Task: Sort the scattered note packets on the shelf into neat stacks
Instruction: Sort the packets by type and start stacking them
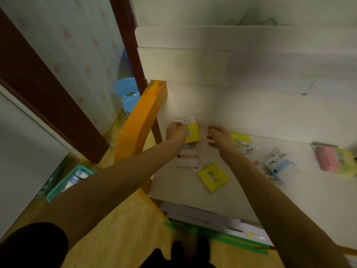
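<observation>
Note packets lie scattered on a white shelf. My left hand grips the left side of a yellow packet with a white header, at the shelf's back left corner. My right hand hovers open beside it, fingers spread, holding nothing. Just below the left hand lies a white and pink packet. A second yellow packet lies tilted nearer the front. Behind my right wrist sits another yellow packet. To the right lie a blue and white packet and pink and yellow-green packets.
An orange curved frame borders the shelf's left side. Left of it stand a blue plastic stool and a teal basket on the wooden floor. White boards and green strips lie under the shelf's front edge.
</observation>
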